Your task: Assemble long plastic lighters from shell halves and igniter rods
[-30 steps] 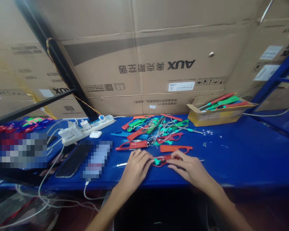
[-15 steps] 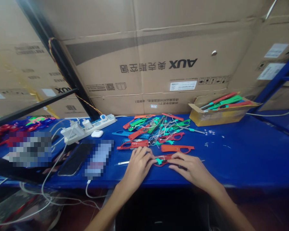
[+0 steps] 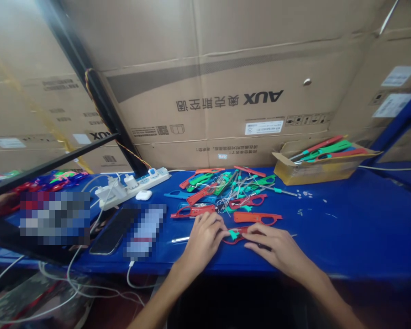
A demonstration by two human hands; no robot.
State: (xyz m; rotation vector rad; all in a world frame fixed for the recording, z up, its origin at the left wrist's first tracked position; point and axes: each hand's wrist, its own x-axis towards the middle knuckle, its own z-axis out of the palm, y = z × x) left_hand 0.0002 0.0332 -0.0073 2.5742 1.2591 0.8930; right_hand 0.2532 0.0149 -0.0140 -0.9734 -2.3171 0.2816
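Note:
Between my hands, near the table's front edge, lies a red lighter shell [image 3: 240, 230] of the long-nosed kind, its inside facing up. A small green trigger [image 3: 233, 235] sits in it, with a bit of white wire beside it. My left hand [image 3: 205, 235] closes thumb and fingertips at the trigger's left side. My right hand [image 3: 276, 244] grips the shell's right part, fingers bent over it and hiding much of it. A thin metal rod shows past its knuckles. Just behind lies an orange lighter shell [image 3: 256, 217].
A pile of lighter parts [image 3: 226, 189] in several colours, with wires and metal tubes, spreads behind my hands. An open cardboard box [image 3: 325, 171] of lighters stands back right. To the left are a power strip [image 3: 145, 183], an earphone case [image 3: 144, 195] and phones [image 3: 114, 230].
The whole view has shifted slightly, so everything appears a little lower and further right. My hands keep nearly the same hold around the lighter shell and trigger.

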